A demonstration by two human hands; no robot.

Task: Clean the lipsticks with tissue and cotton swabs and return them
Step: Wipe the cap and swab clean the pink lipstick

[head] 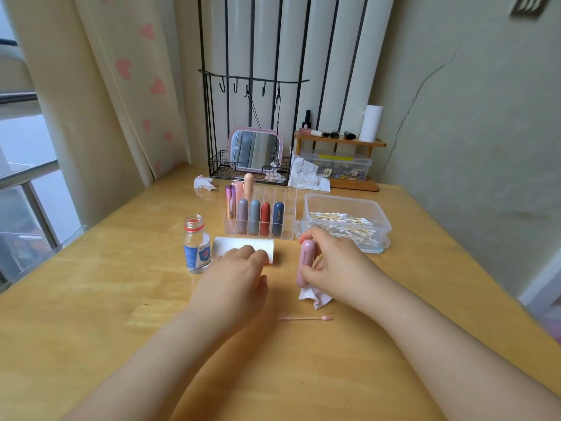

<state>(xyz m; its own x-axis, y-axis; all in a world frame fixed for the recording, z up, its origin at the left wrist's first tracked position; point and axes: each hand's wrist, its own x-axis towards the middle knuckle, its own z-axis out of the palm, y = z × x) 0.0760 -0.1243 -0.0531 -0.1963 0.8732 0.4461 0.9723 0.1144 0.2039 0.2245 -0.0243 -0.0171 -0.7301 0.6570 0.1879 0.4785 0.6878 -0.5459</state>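
Gripping the pink lipstick (306, 262) upright over a crumpled tissue (315, 297), right hand (334, 262) looks secure; left hand (239, 268), fingers flat on the folded tissue (243, 248), could knock the uncapped bottle (196, 244) just beside it.

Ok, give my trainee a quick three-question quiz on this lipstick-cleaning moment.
1. True or false: the right hand grips the pink lipstick.
2. What does the left hand rest on? A) the folded tissue B) the open bottle C) the cotton swab box
3. Fill in: the used, pink-tipped cotton swab lies on the ____, near the crumpled tissue.

Key: 1 true; 2 A; 3 table.
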